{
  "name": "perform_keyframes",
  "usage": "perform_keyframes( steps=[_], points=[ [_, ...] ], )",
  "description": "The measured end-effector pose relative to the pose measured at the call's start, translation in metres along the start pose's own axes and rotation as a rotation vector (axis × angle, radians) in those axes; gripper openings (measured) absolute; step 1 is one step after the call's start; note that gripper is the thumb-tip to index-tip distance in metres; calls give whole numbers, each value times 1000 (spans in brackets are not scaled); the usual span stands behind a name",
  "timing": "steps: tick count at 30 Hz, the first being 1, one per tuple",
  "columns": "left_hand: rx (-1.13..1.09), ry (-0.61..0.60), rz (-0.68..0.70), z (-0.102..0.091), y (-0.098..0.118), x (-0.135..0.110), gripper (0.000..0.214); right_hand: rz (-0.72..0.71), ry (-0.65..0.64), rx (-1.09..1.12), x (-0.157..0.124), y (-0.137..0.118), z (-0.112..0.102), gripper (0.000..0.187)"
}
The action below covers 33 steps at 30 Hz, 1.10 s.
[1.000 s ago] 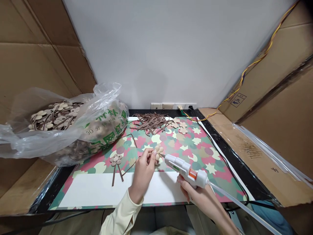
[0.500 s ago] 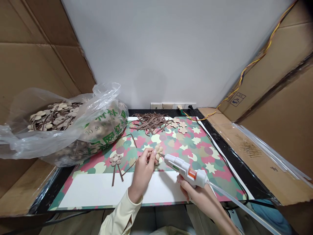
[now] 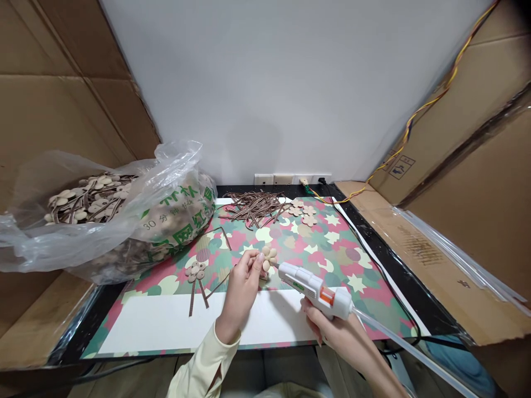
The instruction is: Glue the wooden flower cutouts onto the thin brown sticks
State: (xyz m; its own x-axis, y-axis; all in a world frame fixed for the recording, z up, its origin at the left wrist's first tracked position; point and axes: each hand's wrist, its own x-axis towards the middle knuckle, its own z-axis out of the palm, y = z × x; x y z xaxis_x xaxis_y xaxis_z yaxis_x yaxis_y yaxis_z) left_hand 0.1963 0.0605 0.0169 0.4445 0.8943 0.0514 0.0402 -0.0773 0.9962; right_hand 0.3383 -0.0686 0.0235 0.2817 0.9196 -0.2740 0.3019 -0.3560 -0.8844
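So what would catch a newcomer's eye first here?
Probably the white glue gun in the right hand, aimed at the pale flower pinched in the left hand. Then the bulging plastic bag at left, and the heap of brown strips near the wall.

Single head-worn view; forward and downward; fairly close above the mat (image 3: 309, 251)

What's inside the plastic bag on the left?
Through the open mouth of the bag: heaped pale flower pieces with brown striped ribbons. Lower contents show only hazily through the film, partly covered by green print; whatever's beneath the top layer can't be made out.
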Motion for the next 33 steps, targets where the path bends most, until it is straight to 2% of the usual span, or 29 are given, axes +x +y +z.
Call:
perform_keyframes(
  steps=[17, 26, 33],
  points=[
    [27, 7, 17, -1, -2, 0, 21, 19, -30, -9, -2, 8, 0, 32],
    [20, 31, 17, -1, 3, -2, 20, 61, 37, 44, -7, -5, -2, 33],
    [-34, 34, 13, -1, 3, -1, 18, 26, -1, 2, -8, -8, -1, 34]
  ],
)
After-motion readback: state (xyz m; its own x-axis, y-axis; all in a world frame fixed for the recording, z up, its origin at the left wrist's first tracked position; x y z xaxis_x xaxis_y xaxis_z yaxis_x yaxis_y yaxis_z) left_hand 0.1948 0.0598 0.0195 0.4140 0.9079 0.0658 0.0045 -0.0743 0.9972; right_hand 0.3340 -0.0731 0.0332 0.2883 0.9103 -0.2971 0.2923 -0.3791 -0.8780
